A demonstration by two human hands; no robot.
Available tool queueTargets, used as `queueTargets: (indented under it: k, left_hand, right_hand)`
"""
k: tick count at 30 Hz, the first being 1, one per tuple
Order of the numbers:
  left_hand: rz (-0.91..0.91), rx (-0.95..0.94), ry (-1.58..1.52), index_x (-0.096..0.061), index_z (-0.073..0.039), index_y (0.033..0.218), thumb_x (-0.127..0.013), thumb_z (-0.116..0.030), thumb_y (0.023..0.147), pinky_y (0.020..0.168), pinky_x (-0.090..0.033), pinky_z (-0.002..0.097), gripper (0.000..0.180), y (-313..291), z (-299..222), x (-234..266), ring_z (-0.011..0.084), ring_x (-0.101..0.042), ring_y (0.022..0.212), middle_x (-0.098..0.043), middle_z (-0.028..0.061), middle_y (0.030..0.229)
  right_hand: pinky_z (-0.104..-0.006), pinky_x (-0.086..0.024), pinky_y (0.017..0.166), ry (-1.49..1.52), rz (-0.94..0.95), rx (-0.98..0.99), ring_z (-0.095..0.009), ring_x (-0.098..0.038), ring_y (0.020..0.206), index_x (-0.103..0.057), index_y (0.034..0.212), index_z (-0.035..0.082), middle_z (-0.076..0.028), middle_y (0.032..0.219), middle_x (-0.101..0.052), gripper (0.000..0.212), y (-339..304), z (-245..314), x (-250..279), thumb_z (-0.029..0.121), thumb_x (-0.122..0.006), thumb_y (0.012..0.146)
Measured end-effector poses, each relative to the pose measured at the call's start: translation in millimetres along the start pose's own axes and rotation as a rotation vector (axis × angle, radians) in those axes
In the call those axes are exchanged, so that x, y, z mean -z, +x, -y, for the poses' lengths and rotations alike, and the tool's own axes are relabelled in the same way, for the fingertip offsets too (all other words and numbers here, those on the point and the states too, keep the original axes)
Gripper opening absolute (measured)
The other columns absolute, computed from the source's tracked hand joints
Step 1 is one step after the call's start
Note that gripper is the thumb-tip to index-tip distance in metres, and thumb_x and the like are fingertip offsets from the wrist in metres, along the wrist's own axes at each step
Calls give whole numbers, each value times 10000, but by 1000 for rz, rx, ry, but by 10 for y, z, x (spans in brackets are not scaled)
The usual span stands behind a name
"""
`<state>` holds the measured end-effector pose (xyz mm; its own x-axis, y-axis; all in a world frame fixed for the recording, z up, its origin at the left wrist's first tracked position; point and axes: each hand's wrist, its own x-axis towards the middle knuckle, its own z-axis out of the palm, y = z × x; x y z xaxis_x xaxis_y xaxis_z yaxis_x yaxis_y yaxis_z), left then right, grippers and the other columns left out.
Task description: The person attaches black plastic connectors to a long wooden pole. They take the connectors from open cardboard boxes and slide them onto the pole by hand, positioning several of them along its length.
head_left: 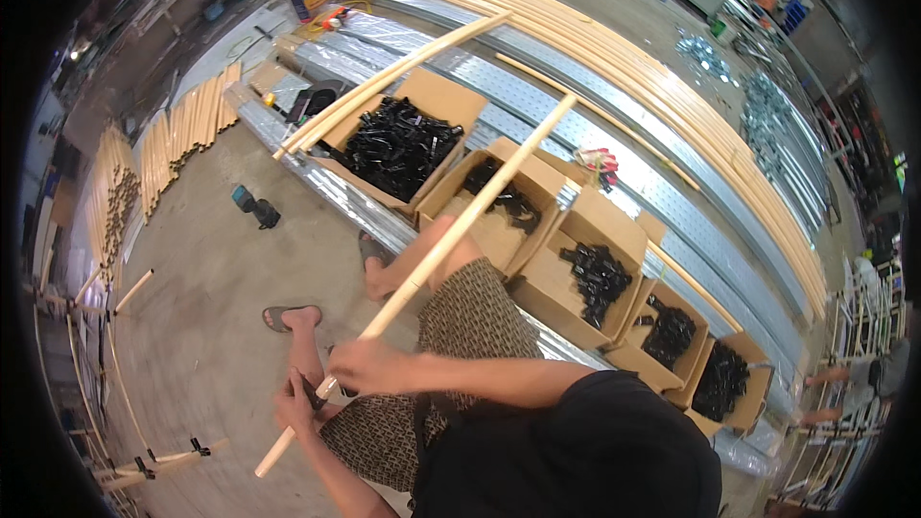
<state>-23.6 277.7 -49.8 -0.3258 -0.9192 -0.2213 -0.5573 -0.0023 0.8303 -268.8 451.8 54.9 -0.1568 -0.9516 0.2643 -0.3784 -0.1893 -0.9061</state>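
Note:
A long cream-coloured pipe slants across my lap, its lower end to the left of my knees and its upper end above the cardboard boxes. My right hand is closed around it near the lower part. Just below, my left hand is closed on a small black fitting that sits against the pipe. The fingers partly cover the fitting, so how far it wraps the pipe cannot be made out. Black fittings fill the largest box; smaller heaps lie in the other boxes.
Open cardboard boxes stand in a row to my right, beside plastic-wrapped metal profiles. Long cream pipes lie beyond. A cordless power tool stands on the floor. Red-and-white gloves rest on the profiles. Another person is at the far right.

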Motion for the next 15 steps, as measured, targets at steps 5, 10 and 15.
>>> queueTargets:
  k: [5,10,15]
  left_hand:
    - [-113,26,392,-725,58,944,-600,-505,969,647,-491,330,578,-110,-298,-21,158,-639,718,-714,127,760]
    - [-195,-142,175,-705,81,921,-631,-344,979,621,-502,347,435,-119,-361,-218,199,-632,665,-686,151,714]
    - [-224,-75,275,-700,76,962,-636,-273,973,637,-503,345,355,-36,-499,-164,194,-625,668,-683,133,735]
  right_hand:
    - [-381,-550,709,0,-408,-333,-266,-717,779,-750,935,12,-170,815,-724,235,801,-968,1422,218,-683,844]
    - [-301,-579,608,89,-540,-781,-177,-700,609,-733,919,-53,-120,776,-731,224,1294,-2701,2296,138,-724,803]
    - [-470,-533,937,-534,-597,-888,-411,-672,1054,-680,1116,27,-243,1088,-707,398,1389,-3701,2654,216,-725,768]
